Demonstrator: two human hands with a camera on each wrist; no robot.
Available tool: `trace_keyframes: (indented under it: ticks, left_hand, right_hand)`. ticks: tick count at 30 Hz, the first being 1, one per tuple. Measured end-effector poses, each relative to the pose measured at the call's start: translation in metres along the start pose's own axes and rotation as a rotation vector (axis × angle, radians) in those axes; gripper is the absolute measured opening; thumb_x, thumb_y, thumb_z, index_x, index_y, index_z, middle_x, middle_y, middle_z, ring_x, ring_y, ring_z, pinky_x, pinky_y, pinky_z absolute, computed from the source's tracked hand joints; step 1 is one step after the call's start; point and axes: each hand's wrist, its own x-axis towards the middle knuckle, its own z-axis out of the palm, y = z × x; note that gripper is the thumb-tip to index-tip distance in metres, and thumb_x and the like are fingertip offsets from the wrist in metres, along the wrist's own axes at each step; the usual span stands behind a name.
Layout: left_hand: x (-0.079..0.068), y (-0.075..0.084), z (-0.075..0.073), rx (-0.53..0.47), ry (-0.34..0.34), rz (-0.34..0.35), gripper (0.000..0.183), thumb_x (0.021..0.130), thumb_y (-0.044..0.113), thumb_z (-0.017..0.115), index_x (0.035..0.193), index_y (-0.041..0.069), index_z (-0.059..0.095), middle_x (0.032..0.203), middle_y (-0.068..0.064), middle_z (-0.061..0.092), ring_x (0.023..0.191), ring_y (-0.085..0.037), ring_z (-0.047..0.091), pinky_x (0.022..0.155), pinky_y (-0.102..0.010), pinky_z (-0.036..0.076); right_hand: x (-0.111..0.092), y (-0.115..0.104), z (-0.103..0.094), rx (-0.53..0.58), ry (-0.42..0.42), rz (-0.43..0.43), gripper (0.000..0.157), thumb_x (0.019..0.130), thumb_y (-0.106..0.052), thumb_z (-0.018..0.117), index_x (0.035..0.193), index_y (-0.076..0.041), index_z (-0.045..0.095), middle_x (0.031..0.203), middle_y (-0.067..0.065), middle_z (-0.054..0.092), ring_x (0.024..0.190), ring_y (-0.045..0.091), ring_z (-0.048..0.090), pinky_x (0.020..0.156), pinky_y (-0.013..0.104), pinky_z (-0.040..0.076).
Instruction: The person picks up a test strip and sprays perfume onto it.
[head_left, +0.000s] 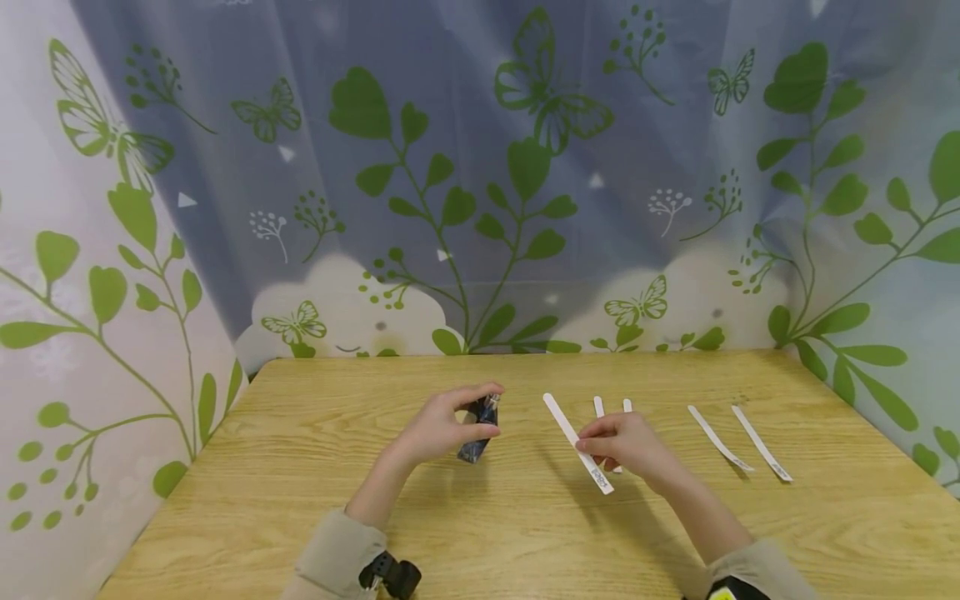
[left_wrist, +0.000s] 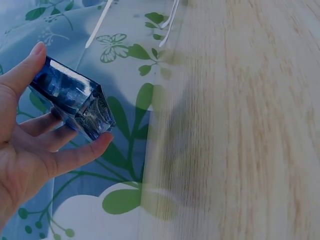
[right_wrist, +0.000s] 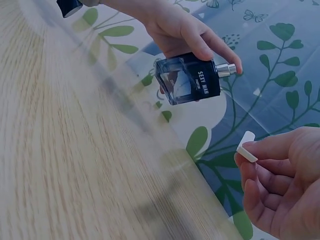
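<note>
My left hand [head_left: 435,432] grips a dark blue glass perfume bottle [head_left: 472,448], tilted and raised off the table. In the right wrist view the bottle [right_wrist: 187,82] shows "SEXY MAN" lettering, and the index fingertip rests on its silver spray nozzle [right_wrist: 226,70]. The left wrist view shows the bottle's thick glass base [left_wrist: 95,114]. My right hand [head_left: 633,446] pinches a white paper strip [head_left: 561,422] between thumb and fingers, to the right of the bottle and apart from it. Small writing marks the strip's near end.
Two white strips [head_left: 599,407] lie partly hidden behind my right hand. Farther right, two more strips, a curved one [head_left: 716,437] and a straighter one [head_left: 761,442], lie on the wooden table [head_left: 300,467]. A patterned curtain [head_left: 465,167] hangs behind the table.
</note>
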Motion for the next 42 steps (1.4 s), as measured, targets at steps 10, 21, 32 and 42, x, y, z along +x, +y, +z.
trace_keyframes:
  ticks: [10, 21, 32, 42]
  left_hand:
    - [-0.001, 0.004, 0.003, 0.072, 0.036, 0.002, 0.051, 0.083, 0.031, 0.070, 0.131, 0.023, 0.054, 0.126, 0.000, 0.056, 0.103, -0.017, 0.055, 0.080, -0.036, 0.047]
    - [0.001, 0.007, 0.005, 0.156, 0.051, 0.026, 0.051, 0.081, 0.026, 0.073, 0.129, 0.019, 0.057, 0.127, -0.003, 0.056, 0.113, -0.021, 0.053, 0.089, -0.041, 0.045]
    - [0.004, 0.009, 0.007, 0.182, 0.058, 0.030, 0.050, 0.081, 0.025, 0.073, 0.128, 0.019, 0.058, 0.127, -0.004, 0.056, 0.114, -0.021, 0.053, 0.087, -0.041, 0.046]
    - [0.004, 0.009, 0.007, 0.167, 0.042, -0.021, 0.053, 0.081, 0.035, 0.072, 0.129, 0.021, 0.057, 0.128, -0.005, 0.056, 0.110, -0.019, 0.054, 0.079, -0.034, 0.048]
  right_hand:
    - [0.000, -0.008, 0.009, 0.000, -0.031, -0.020, 0.021, 0.085, -0.013, 0.067, 0.095, 0.006, 0.067, 0.072, 0.002, 0.064, 0.064, 0.017, 0.057, 0.057, 0.030, 0.050]
    - [0.001, -0.011, 0.015, 0.004, -0.030, -0.025, 0.023, 0.085, -0.012, 0.068, 0.097, 0.006, 0.067, 0.075, 0.003, 0.065, 0.062, 0.015, 0.056, 0.060, 0.033, 0.051]
    - [0.002, -0.012, 0.016, 0.010, -0.042, -0.047, 0.021, 0.085, -0.011, 0.067, 0.095, 0.007, 0.066, 0.073, 0.003, 0.065, 0.063, 0.015, 0.056, 0.059, 0.032, 0.051]
    - [0.004, -0.008, 0.019, 0.007, -0.049, -0.058, 0.019, 0.084, -0.012, 0.067, 0.093, 0.005, 0.068, 0.071, 0.003, 0.064, 0.062, 0.016, 0.057, 0.058, 0.034, 0.051]
